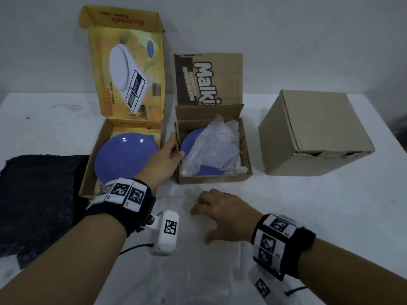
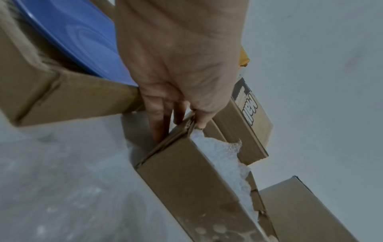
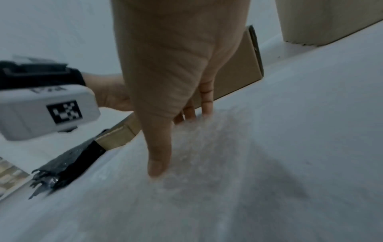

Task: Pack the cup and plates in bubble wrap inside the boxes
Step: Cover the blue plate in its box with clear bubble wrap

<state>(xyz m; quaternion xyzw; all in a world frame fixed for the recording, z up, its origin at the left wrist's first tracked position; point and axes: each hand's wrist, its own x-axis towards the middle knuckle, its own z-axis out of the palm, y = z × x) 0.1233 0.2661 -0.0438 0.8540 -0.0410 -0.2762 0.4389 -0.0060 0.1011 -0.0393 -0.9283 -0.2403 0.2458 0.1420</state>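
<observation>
**While one hand steadies a box, the other reaches for wrap**

While the left hand [image 1: 167, 154] grips the left wall of the small brown box [image 1: 214, 178] at mid-frame, thumb outside and fingers hooked over the rim, the right hand [image 1: 222, 213] rests with relaxed, spread fingers on a clear sheet of bubble wrap [image 1: 191, 249] lying flat on the tabletop [image 1: 330, 205] in the lower centre. It presses the sheet but does not clutch it.

Inside the small brown box a blue plate [image 1: 190, 142] lies partly covered by crumpled bubble wrap [image 1: 217, 146]. To its left, the open yellow box [image 1: 97, 150] holds a second blue plate [image 1: 126, 156], bare and unwrapped. A plain cardboard box [image 1: 312, 133] sits closed at the right of the frame. No cup is in view; whether it lies under the wrap cannot be told.

By my judgement, the step in hand is finishing the small box while fetching fresh wrap for the bare plate. The next move calls for pinching an edge of the flat sheet, which clings to the tabletop, and lifting it cleanly across to the yellow box.

A dark cloth [image 1: 37, 194] lies at the left edge.
</observation>
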